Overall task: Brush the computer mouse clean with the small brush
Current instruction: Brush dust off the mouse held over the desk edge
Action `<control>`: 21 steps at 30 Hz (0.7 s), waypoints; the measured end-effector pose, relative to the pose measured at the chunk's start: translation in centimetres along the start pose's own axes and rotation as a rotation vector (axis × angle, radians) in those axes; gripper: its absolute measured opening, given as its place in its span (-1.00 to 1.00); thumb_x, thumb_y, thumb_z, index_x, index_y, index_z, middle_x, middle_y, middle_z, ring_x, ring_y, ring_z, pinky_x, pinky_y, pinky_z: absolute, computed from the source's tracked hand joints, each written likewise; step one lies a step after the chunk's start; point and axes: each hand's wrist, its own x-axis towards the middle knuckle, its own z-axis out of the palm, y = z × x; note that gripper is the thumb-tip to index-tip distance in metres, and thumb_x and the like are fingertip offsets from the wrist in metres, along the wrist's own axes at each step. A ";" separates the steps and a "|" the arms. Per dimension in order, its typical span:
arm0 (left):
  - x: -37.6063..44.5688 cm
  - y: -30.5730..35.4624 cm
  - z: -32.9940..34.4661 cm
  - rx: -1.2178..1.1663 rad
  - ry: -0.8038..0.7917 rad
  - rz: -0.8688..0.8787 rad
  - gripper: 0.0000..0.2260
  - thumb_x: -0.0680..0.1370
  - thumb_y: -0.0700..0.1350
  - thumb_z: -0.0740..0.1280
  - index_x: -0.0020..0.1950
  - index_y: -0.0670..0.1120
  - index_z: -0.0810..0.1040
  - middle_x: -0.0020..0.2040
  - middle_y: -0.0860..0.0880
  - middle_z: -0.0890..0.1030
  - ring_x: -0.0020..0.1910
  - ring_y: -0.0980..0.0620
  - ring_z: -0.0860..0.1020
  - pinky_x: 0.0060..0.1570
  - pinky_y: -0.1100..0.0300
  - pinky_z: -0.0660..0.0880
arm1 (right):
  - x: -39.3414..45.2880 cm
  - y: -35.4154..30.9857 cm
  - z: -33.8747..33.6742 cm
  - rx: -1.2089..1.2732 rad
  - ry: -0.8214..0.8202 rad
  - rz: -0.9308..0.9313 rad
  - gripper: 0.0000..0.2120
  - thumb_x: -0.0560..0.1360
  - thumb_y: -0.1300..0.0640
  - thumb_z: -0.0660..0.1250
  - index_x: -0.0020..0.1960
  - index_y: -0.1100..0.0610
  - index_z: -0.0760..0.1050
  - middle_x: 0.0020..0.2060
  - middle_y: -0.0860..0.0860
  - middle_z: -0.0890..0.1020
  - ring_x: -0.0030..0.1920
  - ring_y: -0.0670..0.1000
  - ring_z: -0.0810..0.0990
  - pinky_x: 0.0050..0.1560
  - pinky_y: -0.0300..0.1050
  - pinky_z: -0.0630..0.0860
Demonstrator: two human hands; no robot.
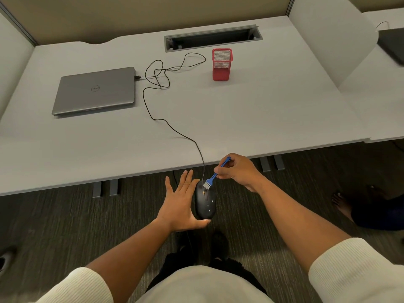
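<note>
A black wired computer mouse (205, 203) is held in the air in front of the desk's near edge, top side towards me. My left hand (179, 204) supports it from the left and below, palm against its side, fingers stretched out and thumb under its rear end. My right hand (237, 170) pinches the blue handle of a small brush (213, 178). The brush's white bristles rest on the front of the mouse by the scroll wheel. The mouse's black cable (153, 106) runs up over the desk.
On the grey desk (251, 119) lie a closed grey laptop (95, 90) at the left, with the cable plugged in, and a red mesh pen cup (221, 64) behind centre. A cable slot (213, 38) sits at the back. Another person's bare foot (342, 204) is at the right.
</note>
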 end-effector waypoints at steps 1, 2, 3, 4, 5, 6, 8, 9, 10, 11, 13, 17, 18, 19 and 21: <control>0.0 0.0 0.0 0.002 -0.003 0.000 0.15 0.25 0.66 0.17 0.63 -0.01 -0.01 0.65 -0.05 -0.20 0.54 0.08 -0.45 0.44 -0.32 -0.44 | 0.0 0.1 0.0 0.008 -0.016 0.013 -0.77 0.42 0.23 0.54 0.01 0.17 0.55 -0.02 0.15 0.68 -0.03 0.04 0.72 -0.01 -0.08 0.68; -0.1 0.0 0.0 0.003 -0.008 0.000 0.15 0.25 0.66 0.17 0.64 -0.01 -0.01 0.65 -0.04 -0.20 0.54 0.08 -0.45 0.44 -0.32 -0.44 | 0.0 0.3 0.1 -0.001 -0.006 0.017 -0.77 0.42 0.23 0.54 0.01 0.16 0.55 -0.03 0.14 0.68 -0.04 0.04 0.72 -0.02 -0.10 0.68; -0.1 0.0 0.0 0.002 -0.013 0.000 0.15 0.26 0.66 0.17 0.64 -0.01 -0.01 0.65 -0.04 -0.20 0.54 0.08 -0.45 0.44 -0.32 -0.44 | 0.0 0.4 0.1 -0.019 0.030 0.012 -0.78 0.43 0.23 0.53 0.01 0.16 0.55 -0.04 0.13 0.67 -0.06 0.02 0.72 -0.06 -0.15 0.68; -0.2 0.0 0.0 -0.001 -0.016 -0.001 0.15 0.26 0.65 0.17 0.64 -0.01 -0.01 0.65 -0.04 -0.20 0.54 0.08 -0.44 0.44 -0.32 -0.44 | 0.1 0.6 0.1 -0.030 0.082 0.004 -0.79 0.43 0.23 0.53 0.01 0.16 0.55 -0.05 0.11 0.66 -0.08 0.00 0.71 -0.10 -0.20 0.67; -0.2 0.0 0.0 -0.004 -0.016 -0.002 0.14 0.26 0.65 0.17 0.63 0.00 -0.01 0.65 -0.04 -0.19 0.55 0.08 -0.43 0.45 -0.32 -0.43 | 0.1 0.7 0.0 -0.022 0.125 0.000 -0.79 0.44 0.23 0.52 0.01 0.16 0.55 -0.06 0.10 0.65 -0.09 -0.01 0.70 -0.12 -0.22 0.66; -0.3 0.0 0.0 -0.005 -0.016 -0.002 0.14 0.26 0.65 0.18 0.63 0.00 -0.01 0.65 -0.04 -0.19 0.55 0.08 -0.43 0.45 -0.33 -0.43 | 0.2 0.7 -0.1 0.011 0.142 0.004 -0.79 0.44 0.24 0.52 0.01 0.17 0.55 -0.07 0.11 0.65 -0.10 -0.01 0.70 -0.10 -0.20 0.67; -0.3 0.0 -0.1 -0.004 -0.014 -0.001 0.14 0.26 0.64 0.18 0.63 0.00 -0.01 0.65 -0.04 -0.19 0.56 0.07 -0.41 0.45 -0.33 -0.42 | 0.1 0.8 -0.5 0.105 0.092 0.029 -0.78 0.43 0.26 0.53 0.01 0.20 0.55 -0.04 0.16 0.65 -0.07 0.05 0.72 -0.02 -0.10 0.68; -0.3 0.1 -0.1 -0.003 -0.011 -0.001 0.14 0.26 0.64 0.19 0.63 0.00 -0.01 0.65 -0.04 -0.19 0.56 0.06 -0.40 0.45 -0.33 -0.42 | 0.0 0.8 -0.6 0.130 0.048 0.046 -0.77 0.42 0.28 0.53 0.02 0.22 0.55 -0.03 0.18 0.66 -0.05 0.07 0.73 0.02 -0.05 0.68; -0.3 0.1 0.0 -0.003 -0.010 -0.002 0.14 0.26 0.64 0.19 0.63 -0.01 0.00 0.65 -0.05 -0.18 0.57 0.05 -0.39 0.45 -0.33 -0.42 | -0.1 0.8 -0.7 0.126 0.005 0.062 -0.75 0.41 0.29 0.53 0.03 0.23 0.55 -0.01 0.20 0.66 -0.04 0.09 0.73 0.02 -0.03 0.68; -0.3 0.2 0.0 -0.002 -0.011 -0.002 0.14 0.26 0.64 0.20 0.63 -0.01 0.00 0.65 -0.05 -0.18 0.58 0.04 -0.38 0.45 -0.33 -0.42 | -0.2 0.8 -0.6 0.105 -0.028 0.073 -0.74 0.41 0.30 0.54 0.04 0.23 0.55 -0.01 0.20 0.67 -0.05 0.08 0.74 0.01 -0.05 0.68; -0.5 0.2 0.0 -0.004 -0.013 0.000 0.15 0.26 0.63 0.21 0.63 -0.01 0.00 0.65 -0.05 -0.18 0.58 0.04 -0.37 0.45 -0.32 -0.43 | -0.3 0.7 -0.3 0.062 -0.032 0.070 -0.74 0.41 0.29 0.53 0.04 0.22 0.55 -0.02 0.19 0.68 -0.07 0.06 0.74 -0.06 -0.14 0.68; -0.6 0.3 0.0 -0.024 -0.018 0.001 0.15 0.26 0.64 0.20 0.64 0.00 -0.02 0.65 -0.04 -0.18 0.57 0.05 -0.38 0.45 -0.32 -0.43 | -0.2 0.8 0.2 0.090 0.131 0.035 -0.79 0.44 0.28 0.51 0.02 0.22 0.53 -0.03 0.17 0.65 -0.06 0.05 0.71 -0.15 -0.23 0.66; -0.6 0.3 -0.1 -0.024 -0.017 0.002 0.14 0.26 0.64 0.20 0.64 0.00 -0.02 0.65 -0.04 -0.19 0.58 0.05 -0.38 0.45 -0.32 -0.43 | -0.1 0.9 0.1 0.110 0.141 0.039 -0.79 0.44 0.29 0.51 0.02 0.22 0.53 -0.03 0.18 0.65 -0.06 0.06 0.71 -0.16 -0.24 0.66; -0.6 0.3 -0.1 -0.021 -0.016 0.003 0.14 0.26 0.64 0.20 0.64 -0.01 -0.02 0.65 -0.04 -0.19 0.58 0.05 -0.37 0.45 -0.33 -0.42 | -0.1 1.0 0.0 0.117 0.132 0.051 -0.78 0.44 0.29 0.51 0.03 0.22 0.54 -0.04 0.18 0.65 -0.07 0.06 0.72 -0.16 -0.23 0.66; -0.6 0.3 -0.1 -0.018 -0.008 0.004 0.14 0.27 0.64 0.20 0.64 -0.02 0.00 0.65 -0.05 -0.18 0.59 0.04 -0.35 0.46 -0.34 -0.40 | -0.2 1.1 -0.3 0.115 0.070 0.087 -0.77 0.43 0.29 0.52 0.03 0.22 0.55 -0.05 0.18 0.67 -0.09 0.05 0.73 -0.11 -0.18 0.67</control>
